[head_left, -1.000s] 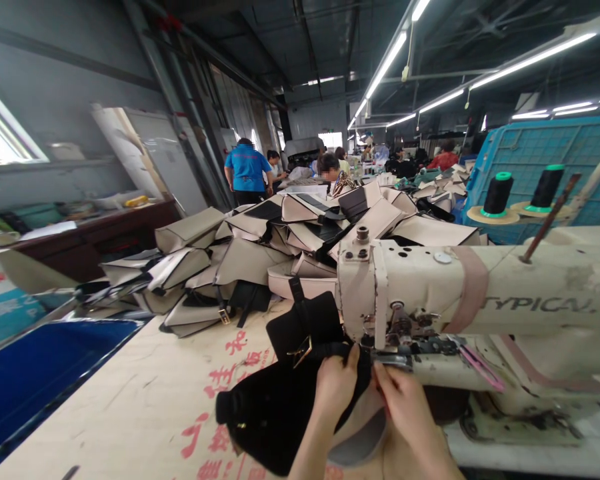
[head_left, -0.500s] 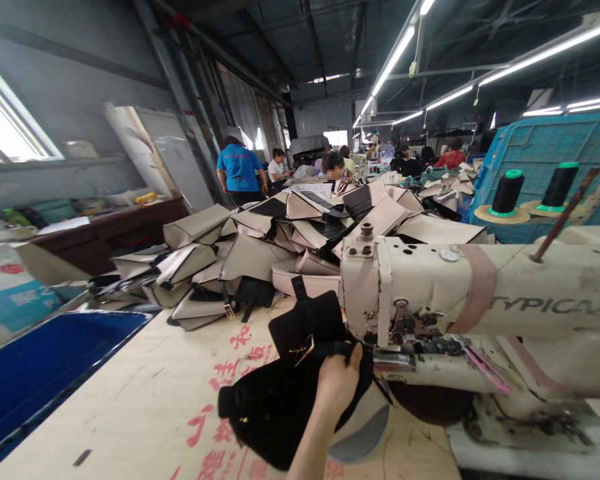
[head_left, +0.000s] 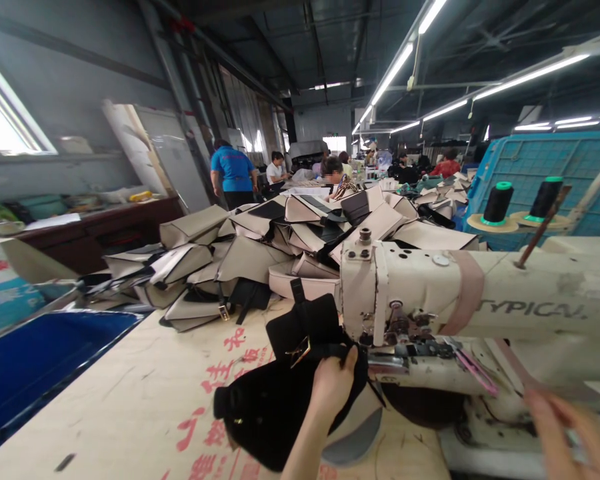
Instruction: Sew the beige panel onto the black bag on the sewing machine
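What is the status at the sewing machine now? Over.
Left hand grips black bag at the sewing machine. Right hand off the bag, blurred, low by the machine base. Beige bag pile behind, not in the way.

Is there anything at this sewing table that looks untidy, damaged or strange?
Beige bags lie in a loose, tumbled heap behind the sewing machine, not in stacks. A pink strip is wrapped around the machine's arm, like a makeshift fix. The black bag under the left hand looks normal.
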`<state>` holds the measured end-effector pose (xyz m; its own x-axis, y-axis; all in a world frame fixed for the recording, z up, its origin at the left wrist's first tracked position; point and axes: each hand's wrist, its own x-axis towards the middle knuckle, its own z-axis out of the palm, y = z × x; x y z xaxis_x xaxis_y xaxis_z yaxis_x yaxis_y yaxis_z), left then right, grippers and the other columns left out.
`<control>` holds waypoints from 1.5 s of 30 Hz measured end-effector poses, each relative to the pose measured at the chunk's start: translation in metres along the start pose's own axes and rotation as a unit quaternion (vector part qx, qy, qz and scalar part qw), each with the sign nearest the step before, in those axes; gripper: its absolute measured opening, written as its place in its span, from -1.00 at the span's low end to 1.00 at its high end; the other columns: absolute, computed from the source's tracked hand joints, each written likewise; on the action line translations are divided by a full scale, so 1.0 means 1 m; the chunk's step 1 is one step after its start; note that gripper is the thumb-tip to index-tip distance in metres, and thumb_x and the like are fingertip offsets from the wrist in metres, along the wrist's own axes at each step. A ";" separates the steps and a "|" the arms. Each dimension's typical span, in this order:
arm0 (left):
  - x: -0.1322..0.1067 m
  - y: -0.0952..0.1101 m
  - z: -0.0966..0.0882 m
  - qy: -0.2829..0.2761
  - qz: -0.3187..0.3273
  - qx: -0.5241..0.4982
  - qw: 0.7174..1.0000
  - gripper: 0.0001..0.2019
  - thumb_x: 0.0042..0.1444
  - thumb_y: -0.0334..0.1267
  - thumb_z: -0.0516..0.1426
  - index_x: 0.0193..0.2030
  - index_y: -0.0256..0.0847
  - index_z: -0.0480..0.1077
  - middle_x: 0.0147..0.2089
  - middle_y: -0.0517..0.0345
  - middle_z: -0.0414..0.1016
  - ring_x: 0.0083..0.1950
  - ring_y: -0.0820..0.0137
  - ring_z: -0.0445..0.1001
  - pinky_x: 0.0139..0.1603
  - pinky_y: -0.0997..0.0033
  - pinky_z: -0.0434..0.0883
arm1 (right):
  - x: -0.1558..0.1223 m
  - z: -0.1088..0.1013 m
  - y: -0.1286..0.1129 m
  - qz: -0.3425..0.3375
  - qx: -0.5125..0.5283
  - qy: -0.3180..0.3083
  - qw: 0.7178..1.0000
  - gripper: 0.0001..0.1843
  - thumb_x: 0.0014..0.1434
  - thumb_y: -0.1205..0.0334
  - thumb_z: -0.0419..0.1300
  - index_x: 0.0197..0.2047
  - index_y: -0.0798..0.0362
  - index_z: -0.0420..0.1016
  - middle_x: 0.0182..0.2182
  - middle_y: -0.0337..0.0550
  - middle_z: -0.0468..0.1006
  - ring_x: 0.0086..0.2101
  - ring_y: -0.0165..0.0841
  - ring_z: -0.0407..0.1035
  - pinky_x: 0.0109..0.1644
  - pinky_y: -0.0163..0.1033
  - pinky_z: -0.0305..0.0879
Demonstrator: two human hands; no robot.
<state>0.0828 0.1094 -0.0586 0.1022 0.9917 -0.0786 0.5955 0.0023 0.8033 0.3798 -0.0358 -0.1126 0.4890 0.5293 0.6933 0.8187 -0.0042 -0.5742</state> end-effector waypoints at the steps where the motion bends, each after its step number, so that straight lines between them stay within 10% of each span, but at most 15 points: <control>1: 0.000 0.000 0.000 0.001 0.003 0.003 1.000 -0.66 0.16 -0.04 -0.03 -0.20 -0.19 0.46 -0.09 -0.01 0.51 0.01 0.16 0.41 -0.04 0.33 0.27 | -0.008 0.019 -0.035 -0.050 0.017 -0.052 0.997 -0.76 0.15 -0.02 0.13 -0.23 -0.06 0.46 -0.37 -0.18 0.56 -0.39 -0.32 0.46 -0.36 -0.32 0.38; 7: 0.003 0.001 0.002 -0.006 0.012 0.028 1.000 -0.58 0.17 -0.01 -0.08 -0.31 -0.27 0.47 -0.17 -0.11 0.53 -0.07 0.13 0.44 -0.14 0.33 0.28 | -0.023 0.123 -0.168 -0.020 0.052 -0.278 0.959 -0.56 0.33 -0.01 -0.22 -0.17 0.14 0.31 -0.29 0.00 0.52 -0.31 -0.17 0.46 -0.35 -0.17 0.33; 12: 0.009 0.003 0.004 -0.005 -0.003 0.057 0.998 -0.52 0.18 0.03 -0.11 -0.35 -0.28 0.48 -0.18 -0.14 0.53 -0.10 0.12 0.45 -0.18 0.31 0.27 | -0.007 0.130 -0.181 0.048 0.000 -0.394 0.918 -0.66 0.34 0.21 -0.24 -0.26 0.16 0.29 -0.39 0.07 0.50 -0.37 -0.10 0.44 -0.39 -0.15 0.17; 17: 0.012 0.006 0.007 -0.004 -0.022 0.069 0.997 -0.55 0.17 0.01 -0.09 -0.35 -0.28 0.49 -0.20 -0.16 0.53 -0.07 0.09 0.45 -0.17 0.29 0.28 | -0.020 0.142 -0.176 0.179 0.183 -0.322 0.911 -0.56 0.30 0.10 -0.19 -0.37 0.12 0.40 -0.39 0.10 0.51 -0.28 -0.09 0.41 -0.20 -0.12 0.18; 24: 0.017 0.007 0.009 0.000 -0.021 0.118 0.993 -0.54 0.18 -0.02 -0.09 -0.29 -0.34 0.49 -0.20 -0.21 0.52 -0.05 0.06 0.44 -0.14 0.28 0.27 | -0.039 0.167 -0.194 0.524 0.498 -0.169 0.670 -0.51 0.02 -0.19 0.12 -0.32 0.12 0.47 -0.51 -0.14 0.49 -0.45 -0.31 0.35 -0.49 -0.31 0.17; 31: 0.022 0.003 0.007 -0.002 -0.006 0.091 0.996 -0.56 0.16 0.00 -0.07 -0.37 -0.30 0.46 -0.21 -0.15 0.52 -0.09 0.12 0.45 -0.17 0.32 0.26 | -0.037 0.153 -0.182 0.446 0.450 -0.224 0.741 -0.53 0.00 -0.21 0.15 -0.57 0.05 0.30 -0.75 -0.35 0.18 -0.68 -0.46 0.00 -0.63 -0.32 -0.14; 45: 0.031 -0.002 0.005 -0.006 0.013 0.066 0.998 -0.64 0.14 -0.12 -0.04 -0.32 -0.32 0.48 -0.25 -0.08 0.53 -0.18 0.22 0.44 -0.24 0.39 0.27 | -0.040 0.156 -0.188 0.512 0.482 -0.169 0.691 -0.51 -0.08 -0.14 0.22 -0.61 0.05 0.09 -0.75 -0.42 0.05 -0.70 -0.55 -0.10 -0.61 -0.36 -0.29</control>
<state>0.0889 0.1398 -0.0662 0.1289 0.9894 -0.0668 0.6924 -0.0416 0.7203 0.1591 0.0764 -0.1008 0.4315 0.8361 -0.3388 -0.5641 -0.0430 -0.8246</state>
